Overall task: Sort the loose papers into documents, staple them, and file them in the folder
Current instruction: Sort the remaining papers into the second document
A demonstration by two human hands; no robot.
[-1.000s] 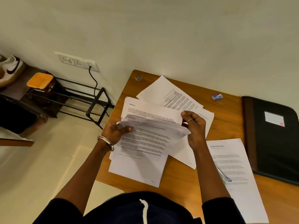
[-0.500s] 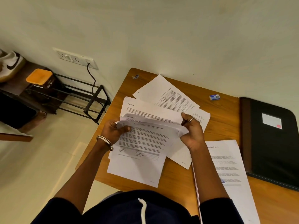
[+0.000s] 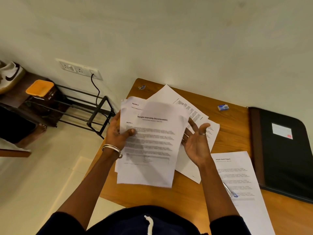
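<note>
Left hand (image 3: 118, 134) grip pinches the stack (image 3: 149, 143) at its left edge above the table (image 3: 233, 126), right hand (image 3: 196, 141) grip wide at the opposite edge; I'd square both edges before stapling, folder (image 3: 286, 155) well right.

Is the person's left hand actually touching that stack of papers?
Touching. The head view shows the left hand gripping the stack of papers at its left edge, thumb pressed on the top page.

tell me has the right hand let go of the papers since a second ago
Yes. The right hand has come off the papers and now lies open, palm up, beside their right edge, nearer the folder. The left hand alone holds them.
</note>
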